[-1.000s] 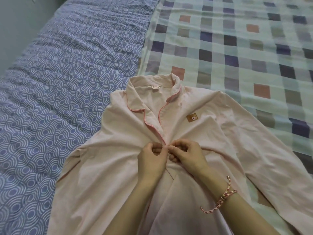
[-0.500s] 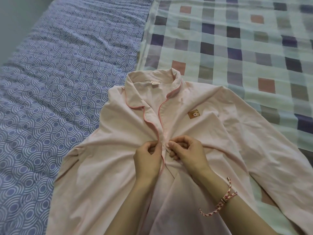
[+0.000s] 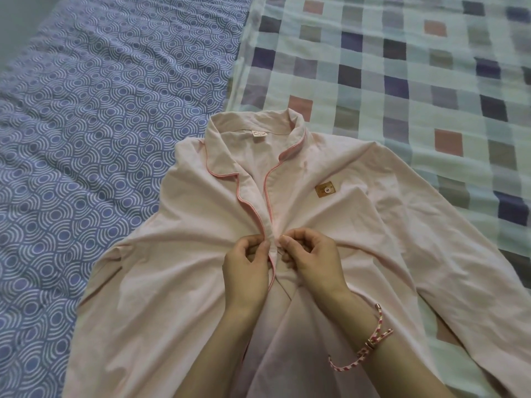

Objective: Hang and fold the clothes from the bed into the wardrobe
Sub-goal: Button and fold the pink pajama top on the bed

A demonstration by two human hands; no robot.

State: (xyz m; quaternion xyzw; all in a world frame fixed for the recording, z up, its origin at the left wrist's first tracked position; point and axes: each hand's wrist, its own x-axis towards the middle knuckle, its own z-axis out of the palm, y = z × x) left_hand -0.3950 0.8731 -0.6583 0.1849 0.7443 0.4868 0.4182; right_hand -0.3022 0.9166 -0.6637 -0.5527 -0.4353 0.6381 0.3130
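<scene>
A pale pink pyjama shirt (image 3: 178, 271) with darker pink piping lies face up on the bed, collar away from me and sleeves spread. A small brown patch sits on its chest. My left hand (image 3: 245, 272) pinches the left front edge at the placket. My right hand (image 3: 313, 259) pinches the right front edge right beside it, fingertips almost meeting. The fabric bunches into creases around both hands. Whatever sits between the fingertips is hidden.
The bed carries a blue sheet with white circle patterns (image 3: 86, 139) on the left and a checked sheet (image 3: 402, 81) on the right. A pink and white cord bracelet (image 3: 370, 346) is on my right wrist. A grey wall shows at far left.
Both hands have stayed pinched together at the placket while the two front edges have been drawn closer. The view has shifted slightly, so the shirt sits a bit higher in frame.
</scene>
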